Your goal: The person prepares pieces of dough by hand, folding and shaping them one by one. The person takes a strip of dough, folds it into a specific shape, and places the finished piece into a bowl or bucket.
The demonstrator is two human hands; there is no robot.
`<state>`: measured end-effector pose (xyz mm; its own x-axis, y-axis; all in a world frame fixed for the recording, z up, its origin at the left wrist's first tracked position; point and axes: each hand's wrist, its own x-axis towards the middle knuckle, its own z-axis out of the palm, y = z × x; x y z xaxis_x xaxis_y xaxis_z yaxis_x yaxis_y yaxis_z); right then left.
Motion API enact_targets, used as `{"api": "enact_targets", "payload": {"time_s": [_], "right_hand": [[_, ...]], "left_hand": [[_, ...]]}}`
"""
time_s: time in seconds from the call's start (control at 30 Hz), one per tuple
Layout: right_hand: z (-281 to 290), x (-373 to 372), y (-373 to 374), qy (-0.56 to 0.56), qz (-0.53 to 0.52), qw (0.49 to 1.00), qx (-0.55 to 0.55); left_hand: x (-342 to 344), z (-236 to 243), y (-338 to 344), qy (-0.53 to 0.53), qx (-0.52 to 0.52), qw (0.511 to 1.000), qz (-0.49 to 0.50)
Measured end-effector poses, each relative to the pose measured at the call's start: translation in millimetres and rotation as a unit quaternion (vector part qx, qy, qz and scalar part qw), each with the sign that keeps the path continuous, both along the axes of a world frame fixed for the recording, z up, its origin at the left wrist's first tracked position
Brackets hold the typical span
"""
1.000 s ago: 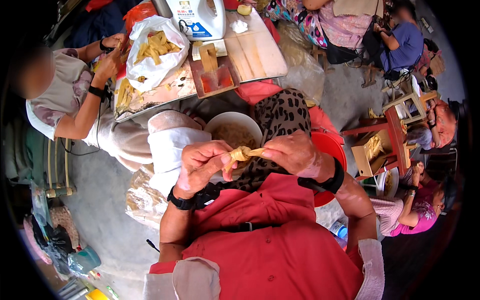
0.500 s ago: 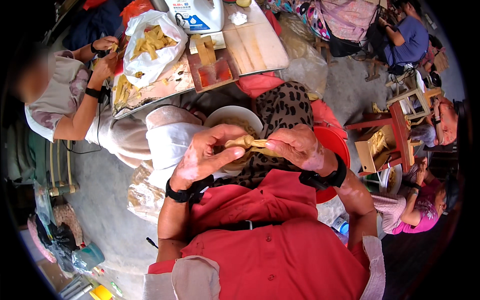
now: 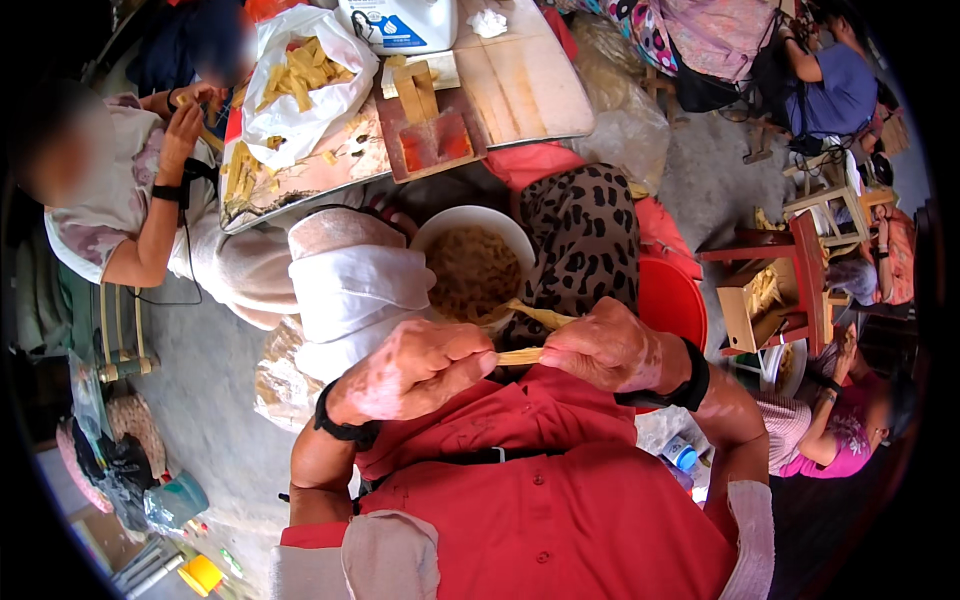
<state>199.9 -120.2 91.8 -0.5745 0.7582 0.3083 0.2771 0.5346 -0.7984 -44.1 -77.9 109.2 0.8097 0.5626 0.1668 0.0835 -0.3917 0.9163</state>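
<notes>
Close in front of my red shirt, both hands grip a pale yellow, flat pliable strip (image 3: 520, 357). My left hand (image 3: 415, 368) is closed on one side of it, thumb against the curled fingers. My right hand (image 3: 612, 345) pinches the other side, and a loose yellow end sticks out above its fingers. A short length of strip shows taut between the two fists; the rest is hidden in the fingers. Just beyond, between my knees, a white bowl (image 3: 528, 246) holds many yellow-brown pieces (image 3: 472, 265).
A low table (image 3: 530, 95) ahead carries a white plastic bag (image 3: 318, 115) of yellow strips, a wooden block stand (image 3: 425, 135) and a white jug (image 3: 405, 25). A red basin (image 3: 675, 300) stands right of my leg. One person (image 3: 130, 200) sits at left; others sit at right.
Both hands have come down toward my body, uncovering the bowl. The strip, earlier bunched in a knot-like lump between my fingertips, is now stretched between closed fists.
</notes>
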Motion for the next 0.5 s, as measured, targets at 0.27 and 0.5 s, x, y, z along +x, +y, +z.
{"api": "enact_targets", "payload": {"time_s": [0.27, 0.5], "right_hand": [[-15.6, -25.5, 79.3, -0.011, -0.064, 0.991, 0.116], [-42.1, -28.4, 155.1, 0.001, -0.119, 0.992, 0.039]], "left_hand": [[-27.3, -7.3, 54.7, 0.060, -0.083, 0.958, 0.269], [-11.0, -41.7, 126.3, -0.003, -0.160, 0.933, 0.321]]}}
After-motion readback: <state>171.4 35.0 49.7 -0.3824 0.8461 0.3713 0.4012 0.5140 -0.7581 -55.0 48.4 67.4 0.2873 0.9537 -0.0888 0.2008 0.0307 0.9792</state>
